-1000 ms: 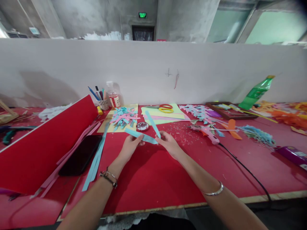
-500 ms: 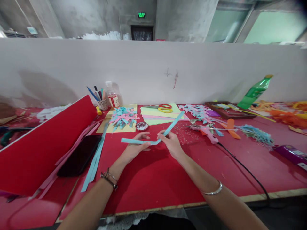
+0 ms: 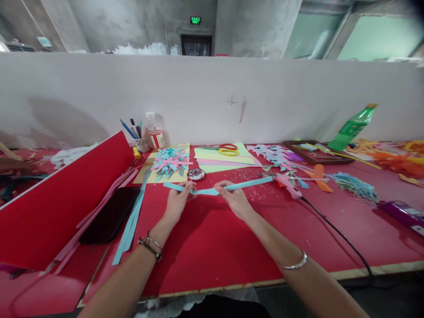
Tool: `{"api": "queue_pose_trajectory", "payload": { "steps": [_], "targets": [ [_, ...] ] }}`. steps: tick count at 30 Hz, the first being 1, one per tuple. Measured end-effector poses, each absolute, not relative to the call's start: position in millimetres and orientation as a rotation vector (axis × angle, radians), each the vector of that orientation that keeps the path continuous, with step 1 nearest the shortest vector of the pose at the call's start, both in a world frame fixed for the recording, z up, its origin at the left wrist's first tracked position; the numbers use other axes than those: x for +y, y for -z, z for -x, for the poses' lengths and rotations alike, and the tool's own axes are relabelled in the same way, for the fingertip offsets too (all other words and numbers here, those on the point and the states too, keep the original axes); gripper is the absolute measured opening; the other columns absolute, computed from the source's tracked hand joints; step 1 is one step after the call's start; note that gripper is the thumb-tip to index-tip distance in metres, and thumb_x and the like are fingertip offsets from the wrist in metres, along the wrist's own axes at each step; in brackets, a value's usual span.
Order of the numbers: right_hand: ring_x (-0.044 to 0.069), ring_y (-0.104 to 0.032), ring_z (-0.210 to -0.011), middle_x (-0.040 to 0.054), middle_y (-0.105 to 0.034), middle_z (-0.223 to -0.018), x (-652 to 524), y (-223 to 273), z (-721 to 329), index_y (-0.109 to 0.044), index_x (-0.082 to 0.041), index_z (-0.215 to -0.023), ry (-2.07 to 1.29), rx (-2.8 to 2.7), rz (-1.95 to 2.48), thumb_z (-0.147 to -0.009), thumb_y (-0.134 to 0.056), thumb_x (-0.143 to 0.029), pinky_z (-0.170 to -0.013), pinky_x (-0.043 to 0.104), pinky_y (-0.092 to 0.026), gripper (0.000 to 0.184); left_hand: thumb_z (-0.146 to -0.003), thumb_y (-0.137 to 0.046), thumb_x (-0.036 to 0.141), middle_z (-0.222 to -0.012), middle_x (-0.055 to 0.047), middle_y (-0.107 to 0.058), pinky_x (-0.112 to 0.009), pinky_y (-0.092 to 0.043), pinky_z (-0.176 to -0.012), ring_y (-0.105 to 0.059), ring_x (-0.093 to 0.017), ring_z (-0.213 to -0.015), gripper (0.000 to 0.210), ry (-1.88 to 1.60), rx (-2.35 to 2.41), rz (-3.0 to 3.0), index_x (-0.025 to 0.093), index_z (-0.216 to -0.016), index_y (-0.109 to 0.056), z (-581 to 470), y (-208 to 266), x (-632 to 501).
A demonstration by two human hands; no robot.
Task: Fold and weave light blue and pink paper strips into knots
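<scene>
While a white partition (image 3: 198,97) stood along its far edge, the red table (image 3: 212,256) carried a slanting red board (image 3: 73,198) on the left and a black phone (image 3: 111,216) lying just beside it. A pink glue gun (image 3: 289,186) lay on the right, and a small round tin (image 3: 196,175) sat just beyond the hands.

The change was in the pale blue paper strip (image 3: 207,192), held between the hands over the near middle of the table. Half a second earlier its right part had slanted steeply upward from a bend; now it had swung down to the right, so the strip ran almost level. That suggested the fold had been opened out and the strip was under control from both sides. Its right end overlapped the glue gun in view; whether they touched could not be told.

Both forearms reached in from the near edge, converging. The left hand (image 3: 177,203) pinched the strip under its thumb, having closed from a looser spread, and the right hand (image 3: 236,201) gripped it narrowly near the slight bend. Some fingertips were hidden.
</scene>
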State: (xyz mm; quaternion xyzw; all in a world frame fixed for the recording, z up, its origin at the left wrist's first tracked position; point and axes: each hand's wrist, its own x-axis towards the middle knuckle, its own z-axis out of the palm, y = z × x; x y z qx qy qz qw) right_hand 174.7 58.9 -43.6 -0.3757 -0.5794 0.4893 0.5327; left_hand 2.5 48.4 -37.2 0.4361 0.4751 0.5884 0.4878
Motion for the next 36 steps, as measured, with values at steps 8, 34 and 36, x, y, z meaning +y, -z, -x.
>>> {"api": "queue_pose_trajectory", "payload": {
  "steps": [8,34,36],
  "targets": [
    [0.006,-0.043,-0.035,-0.0057,-0.049,-0.045,59,44,-174,-0.045,-0.018,-0.066,-1.152,-1.226,0.957,-0.067,-0.054,-0.038,-0.036,0.019,-0.032,0.022,-0.061,-0.061,0.034,-0.091,-0.005,-0.055,-0.027,-0.045,-0.071,-0.054,-0.014,-0.081,0.05,-1.056,0.775,-1.176,0.022,-0.107,-0.046,-12,31,36],
    [0.013,-0.055,-0.08,0.0034,-0.059,-0.09,46,34,-172,-0.055,-0.02,-0.098,-1.006,-2.114,0.75,-0.073,-0.047,-0.021,-0.07,0.023,-0.041,0.026,-0.061,-0.061,0.033,-0.055,0.004,-0.051,-0.014,-0.034,-0.049,-0.043,-0.003,-0.049,0.022,-1.124,1.008,-0.956,0.013,-0.069,-0.06,-5,42,47],
    [0.014,-0.055,-0.083,0.0037,-0.06,-0.093,48,33,-173,-0.056,-0.02,-0.098,-0.982,-2.14,0.723,-0.075,-0.047,-0.024,-0.074,0.025,-0.04,0.026,-0.061,-0.061,0.032,-0.054,0.004,-0.05,-0.014,-0.034,-0.049,-0.042,-0.003,-0.049,0.02,-1.087,1.021,-0.977,0.013,-0.069,-0.061,-4,42,47]
  ]
}}
